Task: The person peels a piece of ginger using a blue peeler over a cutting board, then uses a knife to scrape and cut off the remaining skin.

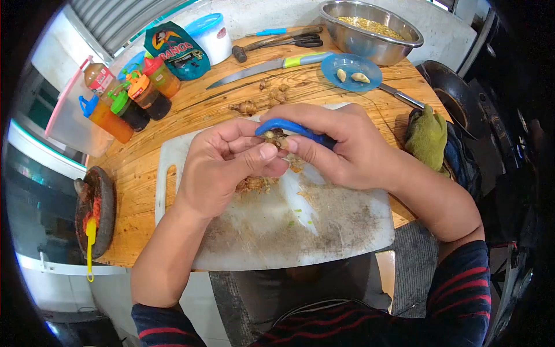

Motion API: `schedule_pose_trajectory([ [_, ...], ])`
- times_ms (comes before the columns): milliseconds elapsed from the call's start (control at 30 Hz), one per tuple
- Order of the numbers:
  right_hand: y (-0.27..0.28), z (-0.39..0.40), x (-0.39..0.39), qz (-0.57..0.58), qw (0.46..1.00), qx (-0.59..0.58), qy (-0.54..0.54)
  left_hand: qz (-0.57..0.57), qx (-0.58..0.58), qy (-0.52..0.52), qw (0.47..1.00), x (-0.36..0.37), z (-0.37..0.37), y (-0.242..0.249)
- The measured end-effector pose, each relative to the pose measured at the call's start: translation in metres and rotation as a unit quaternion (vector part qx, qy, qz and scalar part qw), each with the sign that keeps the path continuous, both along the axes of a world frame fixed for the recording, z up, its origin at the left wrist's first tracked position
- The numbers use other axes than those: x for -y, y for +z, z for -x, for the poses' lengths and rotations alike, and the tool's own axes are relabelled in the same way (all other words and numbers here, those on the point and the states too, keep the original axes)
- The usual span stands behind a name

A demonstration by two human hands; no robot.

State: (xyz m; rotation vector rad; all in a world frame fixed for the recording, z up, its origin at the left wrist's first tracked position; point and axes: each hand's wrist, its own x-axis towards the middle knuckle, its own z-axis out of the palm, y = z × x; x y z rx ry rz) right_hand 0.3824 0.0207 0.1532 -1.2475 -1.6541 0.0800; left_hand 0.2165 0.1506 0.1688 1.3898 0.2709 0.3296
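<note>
Above the white cutting board point(347, 225), my left hand point(222, 162) pinches a small knobby brown root piece point(275, 139), which shows a pale peeled patch. My right hand point(338, 141) is wrapped round a blue-handled peeler point(283, 124), whose curved part lies over the top of the root. The right thumb also presses against the root. Brown peelings point(254, 184) lie on the board under my hands. Beyond the board, more unpeeled root pieces point(245, 107) rest on the wooden table point(191, 115).
A knife point(248, 72) lies behind the roots. At the back right are a blue plate point(347, 85) with two pale pieces and a steel bowl point(341, 34). Sauce bottles point(130, 110) stand left, above a stone mortar point(106, 214). A green cloth point(426, 136) hangs right.
</note>
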Motion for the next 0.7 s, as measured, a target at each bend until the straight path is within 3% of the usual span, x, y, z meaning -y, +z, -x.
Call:
schedule_pose_trajectory([
  [100, 0.005, 0.0, 0.005, 0.058, 0.998, 0.006, -0.005, -0.006, -0.002, -0.007, 1.0, 0.0, 0.001, -0.001],
  [233, 0.0, 0.001, 0.001, 0.003, 0.999, -0.042, -0.005, 0.011, -0.001, -0.015, 1.0, -0.003, 0.001, -0.006],
  [333, 0.004, -0.007, 0.005, 0.07, 0.994, -0.067, -0.05, 0.009, 0.013, -0.01, 1.0, 0.002, 0.003, -0.002],
  [400, 0.014, -0.008, 0.009, 0.181, 0.96, -0.211, -0.007, -0.005, 0.024, 0.003, 1.0, 0.001, 0.003, -0.001],
  [433, 0.012, -0.005, 0.007, 0.182, 0.961, -0.209, -0.004, -0.003, 0.017, 0.009, 1.0, -0.002, 0.002, -0.001],
  [500, 0.005, 0.003, 0.003, 0.021, 0.993, -0.114, -0.005, -0.001, 0.01, 0.016, 1.0, -0.005, 0.002, -0.002],
  [533, 0.006, 0.003, 0.004, 0.022, 0.993, -0.116, -0.005, -0.005, 0.004, 0.012, 1.0, -0.005, 0.001, -0.003],
  [600, 0.009, 0.004, 0.006, 0.029, 0.999, -0.007, -0.029, -0.006, -0.003, 0.006, 1.0, -0.004, 0.0, -0.005],
  [700, 0.006, 0.001, 0.006, 0.05, 0.998, 0.014, -0.026, 0.003, 0.003, -0.006, 1.0, -0.005, 0.001, -0.005],
])
